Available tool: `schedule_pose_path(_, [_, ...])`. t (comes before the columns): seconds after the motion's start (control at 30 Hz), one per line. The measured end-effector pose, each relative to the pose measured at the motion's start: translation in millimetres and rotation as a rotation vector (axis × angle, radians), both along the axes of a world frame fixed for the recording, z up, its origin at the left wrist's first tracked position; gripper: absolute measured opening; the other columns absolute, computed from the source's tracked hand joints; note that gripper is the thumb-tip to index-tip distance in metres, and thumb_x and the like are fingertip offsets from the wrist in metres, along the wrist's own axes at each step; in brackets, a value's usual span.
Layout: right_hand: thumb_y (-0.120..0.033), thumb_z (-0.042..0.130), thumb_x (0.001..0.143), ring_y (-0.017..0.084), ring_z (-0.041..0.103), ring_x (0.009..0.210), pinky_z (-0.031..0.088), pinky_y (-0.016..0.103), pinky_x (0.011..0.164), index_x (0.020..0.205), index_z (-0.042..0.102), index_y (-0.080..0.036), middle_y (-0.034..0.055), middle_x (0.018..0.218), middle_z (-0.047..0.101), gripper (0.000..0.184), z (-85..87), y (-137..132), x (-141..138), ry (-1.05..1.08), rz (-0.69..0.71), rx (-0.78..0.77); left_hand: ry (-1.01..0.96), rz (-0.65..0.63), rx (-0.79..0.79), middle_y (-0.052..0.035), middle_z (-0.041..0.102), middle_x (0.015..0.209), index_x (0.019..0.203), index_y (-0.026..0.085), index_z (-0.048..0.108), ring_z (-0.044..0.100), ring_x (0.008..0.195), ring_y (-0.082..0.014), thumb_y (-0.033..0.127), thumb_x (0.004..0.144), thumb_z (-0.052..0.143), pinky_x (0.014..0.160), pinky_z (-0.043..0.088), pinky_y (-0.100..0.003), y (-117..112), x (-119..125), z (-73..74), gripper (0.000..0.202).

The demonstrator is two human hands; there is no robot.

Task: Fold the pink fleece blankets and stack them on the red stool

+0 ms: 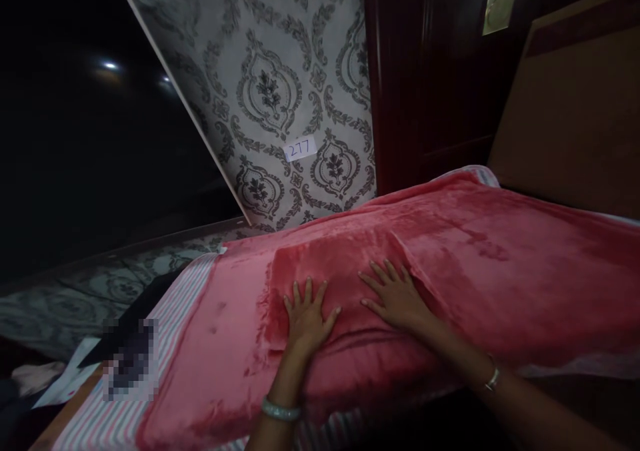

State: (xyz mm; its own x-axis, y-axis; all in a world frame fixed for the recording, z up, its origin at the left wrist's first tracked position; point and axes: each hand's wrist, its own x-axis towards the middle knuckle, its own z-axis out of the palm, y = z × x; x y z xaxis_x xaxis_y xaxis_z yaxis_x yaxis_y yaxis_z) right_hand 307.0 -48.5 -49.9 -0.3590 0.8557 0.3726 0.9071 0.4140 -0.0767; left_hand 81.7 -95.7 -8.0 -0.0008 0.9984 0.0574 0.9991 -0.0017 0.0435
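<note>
A pink plush blanket covers the bed, with a folded pink piece of the same cloth lying on top near the middle. My left hand rests flat on that folded piece, fingers spread. My right hand lies flat beside it to the right, fingers stretched out, pressing on the same folded cloth. Neither hand holds anything. A pale bangle is on my left wrist and a thin bracelet on my right wrist.
A striped sheet shows under the blanket at the left. Patterned wallpaper bears a small label reading 277. A dark wooden door and a brown headboard stand at the right. Dark clothing lies at the bed's left edge.
</note>
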Motion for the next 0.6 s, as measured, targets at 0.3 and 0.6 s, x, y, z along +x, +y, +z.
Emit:
schedule_pose_path(0.3, [-0.060, 0.045, 0.095, 0.039, 0.028, 0.144, 0.019, 0.063, 0.113, 0.149, 0.045, -0.035, 0.0079, 0.157, 0.036, 0.059, 6.5, -27, 8, 0.012, 0.005, -0.021, -0.029, -0.167, 0.095, -0.0060, 0.025, 0.163, 0.152, 0.032, 0.037, 0.014, 0.151, -0.0356, 0.052, 0.096, 0.047, 0.120, 0.011, -0.063, -29, 22, 11.8, 0.061])
schedule_pose_path(0.6, [-0.047, 0.050, 0.094, 0.036, 0.030, 0.143, 0.021, 0.060, 0.112, 0.145, 0.051, -0.034, 0.0059, 0.155, 0.042, 0.053, -19.4, -56, 13, 0.038, -0.022, 0.138, -0.069, -0.279, 0.227, -0.0022, 0.026, 0.163, 0.152, 0.037, 0.035, 0.017, 0.149, -0.0397, 0.046, 0.093, 0.055, 0.115, 0.016, -0.072, -54, 51, -32.4, 0.062])
